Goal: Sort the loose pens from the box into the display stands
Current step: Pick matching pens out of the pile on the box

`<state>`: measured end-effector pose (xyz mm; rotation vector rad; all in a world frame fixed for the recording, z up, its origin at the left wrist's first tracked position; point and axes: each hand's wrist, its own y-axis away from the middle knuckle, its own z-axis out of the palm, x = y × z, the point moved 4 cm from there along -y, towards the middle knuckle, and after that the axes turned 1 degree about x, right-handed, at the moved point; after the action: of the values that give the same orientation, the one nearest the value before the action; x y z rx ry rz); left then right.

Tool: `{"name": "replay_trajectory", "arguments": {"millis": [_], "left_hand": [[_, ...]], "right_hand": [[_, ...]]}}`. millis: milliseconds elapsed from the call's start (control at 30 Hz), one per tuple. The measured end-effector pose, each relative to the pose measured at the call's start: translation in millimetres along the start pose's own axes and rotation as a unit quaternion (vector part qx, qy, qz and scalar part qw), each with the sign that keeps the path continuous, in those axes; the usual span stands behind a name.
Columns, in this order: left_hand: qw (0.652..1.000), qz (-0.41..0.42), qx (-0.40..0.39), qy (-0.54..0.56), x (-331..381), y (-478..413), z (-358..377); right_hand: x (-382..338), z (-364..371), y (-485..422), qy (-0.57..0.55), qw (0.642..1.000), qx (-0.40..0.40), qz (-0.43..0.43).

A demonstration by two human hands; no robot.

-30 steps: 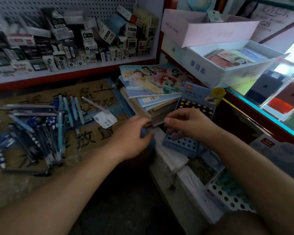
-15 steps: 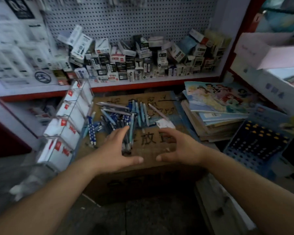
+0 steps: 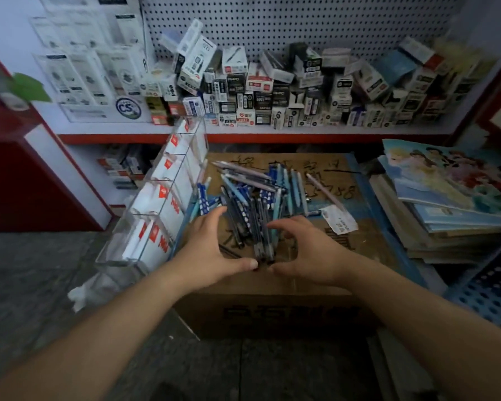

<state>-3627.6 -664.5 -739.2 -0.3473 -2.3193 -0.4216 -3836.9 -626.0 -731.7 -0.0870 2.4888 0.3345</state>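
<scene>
Pegboard (image 3: 301,24): white, fills the back wall above the shelf.
Shelf (image 3: 272,130): white with a red front edge, crowded with small boxes (image 3: 272,91), many tipped over.
Cardboard box (image 3: 272,314): closed, on the floor below the shelf, black handwriting on its top.
Notebooks (image 3: 451,198): stacked just right of the box, cartoon cover uppermost.
Clear display stand (image 3: 156,204): leans against the box's left side, compartments holding white-and-red cards.
Blue perforated stand (image 3: 492,287): far right, partly cut off.
Pens (image 3: 255,204): loose heap on the box top, mostly blue and dark barrels.
Left hand (image 3: 209,250): grip spread wide, fingers along the heap's left side, thumb at the near pen ends.
Right hand (image 3: 310,250): grip spread wide, fingers arched over the heap's right side, nothing lifted.
Pink pen (image 3: 324,192): lies apart, right of the heap.
White label (image 3: 340,219): flat beside it.
</scene>
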Motion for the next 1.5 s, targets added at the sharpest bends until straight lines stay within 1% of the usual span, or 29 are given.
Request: {"name": "replay_trajectory", "arguments": {"millis": [200, 500, 567, 733, 833, 900, 1000, 1133, 1200, 1333, 1400, 1500], "left_hand": [[0.999, 0.017, -0.002, -0.032, -9, 0, 1], [0.998, 0.047, -0.014, -0.043, -19, 9, -4], [0.997, 0.055, 0.002, -0.047, -20, 10, -6], [0.994, 0.070, 0.075, -0.039, -17, 11, -11], [0.997, 0.055, 0.056, 0.016, -8, 9, -7], [0.994, 0.017, 0.025, 0.104, -4, 6, 0], [0.967, -0.036, -0.018, 0.250, 3, 7, 11], [0.933, -0.075, -0.042, 0.348, 10, 11, 16], [0.920, -0.091, -0.052, 0.377, 13, 12, 16], [0.915, -0.107, -0.062, 0.385, 14, 12, 15], [0.918, -0.117, -0.059, 0.373, 12, 12, 16], [0.930, -0.117, -0.055, 0.345, 9, 13, 18]], "right_hand": [[-3, 9, -21, 0.079, 0.996, 0.007, 0.030], [0, 13, -32, 0.069, 0.995, 0.035, 0.066], [1, 12, -31, 0.056, 0.995, 0.043, 0.075], [-2, 4, -20, -0.014, 0.992, 0.090, 0.087], [-14, 3, -10, -0.068, 0.990, 0.106, 0.062], [-23, 5, -4, -0.107, 0.988, 0.101, 0.048], [-34, 11, 3, -0.141, 0.987, 0.071, 0.031], [-40, 15, 8, -0.172, 0.984, 0.039, 0.012], [-35, 11, 6, -0.156, 0.986, 0.048, 0.018], [-5, -1, -8, -0.047, 0.987, 0.125, 0.085], [8, -1, -16, -0.045, 0.982, 0.144, 0.118], [15, 2, -28, -0.051, 0.974, 0.172, 0.137]]}}
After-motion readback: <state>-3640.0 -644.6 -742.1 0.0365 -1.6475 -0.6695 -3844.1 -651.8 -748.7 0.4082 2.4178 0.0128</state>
